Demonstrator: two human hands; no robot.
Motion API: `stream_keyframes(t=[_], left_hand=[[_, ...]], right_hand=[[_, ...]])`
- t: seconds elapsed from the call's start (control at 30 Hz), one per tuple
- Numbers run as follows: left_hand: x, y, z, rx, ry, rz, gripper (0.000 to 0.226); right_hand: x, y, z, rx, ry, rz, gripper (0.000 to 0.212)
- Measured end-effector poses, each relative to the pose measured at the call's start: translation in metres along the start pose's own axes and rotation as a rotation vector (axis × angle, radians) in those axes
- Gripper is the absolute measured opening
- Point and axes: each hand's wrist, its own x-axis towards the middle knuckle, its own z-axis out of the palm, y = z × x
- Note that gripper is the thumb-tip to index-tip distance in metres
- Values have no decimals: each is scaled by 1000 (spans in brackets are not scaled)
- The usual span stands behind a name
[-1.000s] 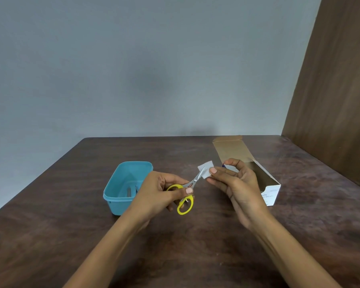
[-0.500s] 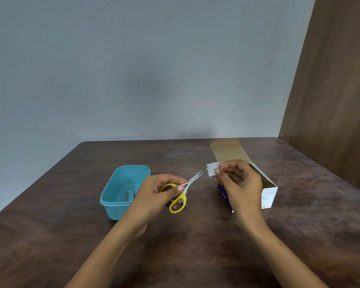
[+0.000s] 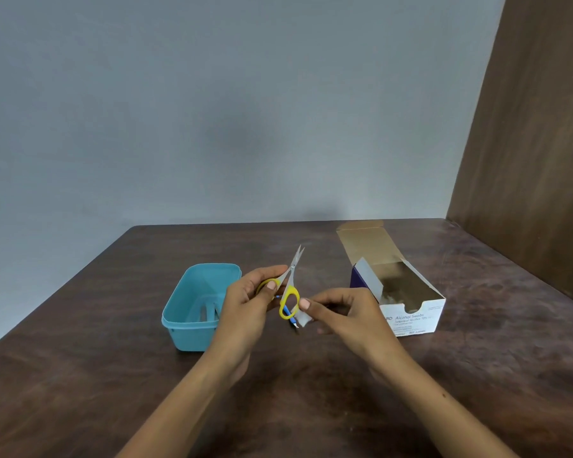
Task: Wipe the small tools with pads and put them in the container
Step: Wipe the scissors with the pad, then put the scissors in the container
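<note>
Dark brown wood-grain table (image 3: 113,375) ran back to a grey wall; its far edge met the wall behind the objects, and its left edge ran diagonally toward the near left. A brown wood panel (image 3: 536,160) stood along the right side. Bare tabletop lay open to the near left, the near right, and behind the hands as far as the wall.

Left hand (image 3: 245,302) was curled around one yellow loop of the small yellow-handled steel scissors (image 3: 290,285), thumb pressed on the handle. Scissors were held above the table, between the two boxes. Long axis ran near-to-far with a slight lean right: blade tips pointed up and away toward the wall, blades slightly parted, the second yellow loop hanging toward the camera.

Right hand (image 3: 341,312) pinched a small white square pad (image 3: 303,319) between thumb and fingertip, just beside the lower scissor loop; contact between pad and loop could not be told.

A thin blue-handled tool (image 3: 290,315) with a dark tip lay under the scissors, largely hidden; it angled toward the near right.

Light blue rectangular plastic container (image 3: 192,328) sat left of the hands, open top, long axis near-to-far; contents indistinct.

White cardboard swab box (image 3: 411,319) with its brown flap open sat right of the hands, apart from them.
</note>
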Motion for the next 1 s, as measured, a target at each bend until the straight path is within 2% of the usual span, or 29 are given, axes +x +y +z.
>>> stream_keyframes(t=[0.2, 0.7, 0.87, 1.0], left_hand=[[-1, -1, 2, -6, -40, -9, 29], [-4, -2, 4, 240, -62, 58, 38], [-3, 2, 1, 154, -31, 48, 16], [-4, 4, -3, 145, 15, 44, 12]], right_hand=[[-1, -3, 2, 72, 49, 32, 8], [3, 3, 0, 39, 121, 20, 5], [3, 2, 0, 18, 136, -14, 8], [3, 3, -1, -43, 148, -80, 9]])
